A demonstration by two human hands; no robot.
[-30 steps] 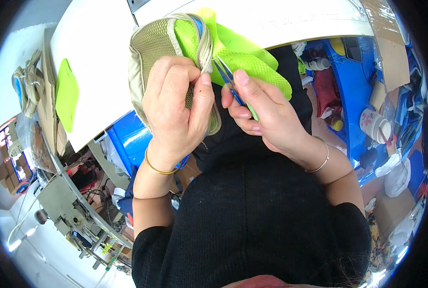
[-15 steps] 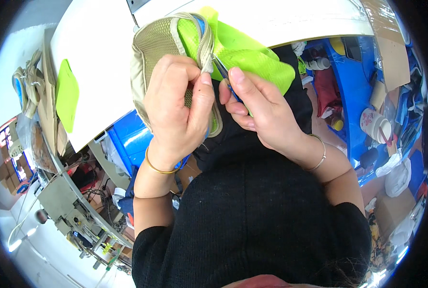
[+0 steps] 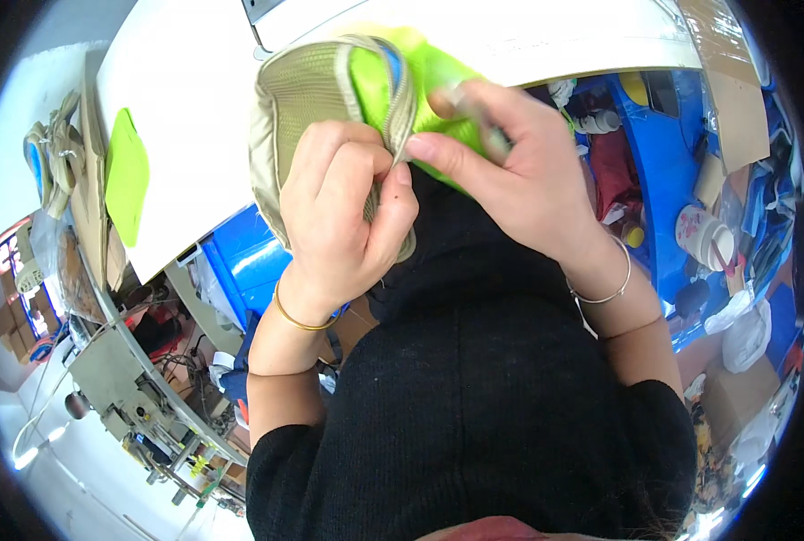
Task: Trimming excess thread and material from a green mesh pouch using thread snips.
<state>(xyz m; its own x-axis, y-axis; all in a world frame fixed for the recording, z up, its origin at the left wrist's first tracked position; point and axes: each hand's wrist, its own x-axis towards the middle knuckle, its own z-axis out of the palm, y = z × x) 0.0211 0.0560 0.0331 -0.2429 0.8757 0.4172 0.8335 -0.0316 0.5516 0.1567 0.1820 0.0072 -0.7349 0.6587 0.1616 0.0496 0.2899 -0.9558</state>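
Note:
A beige mesh bag (image 3: 307, 86) with a zipper (image 3: 403, 108) along its curved edge rests at the table's near edge. Lime green fabric (image 3: 442, 68) spreads from it to the right. My left hand (image 3: 343, 207) is closed, pinching the lower end of the zipper edge between thumb and forefinger. Just right of that pinch, my right thumb tip touches or nearly touches the zipper edge. Motion blurs the fingers of my right hand (image 3: 523, 167). A dark and silvery bit of the thread snips (image 3: 498, 142) shows inside it; the blades cannot be made out.
The white table (image 3: 185, 108) carries a flat lime green piece (image 3: 127, 176) at left. Below its edge stands a blue bin (image 3: 244, 266). At right, a blue container (image 3: 650, 162) holds assorted items, beside a white cup (image 3: 704, 236). A sewing machine (image 3: 122, 383) is at lower left.
My right hand has swung up and right, its snips turned away from the zipper, while its thumb has come to the edge. My left hand and the bag edge have shifted slightly right and down.

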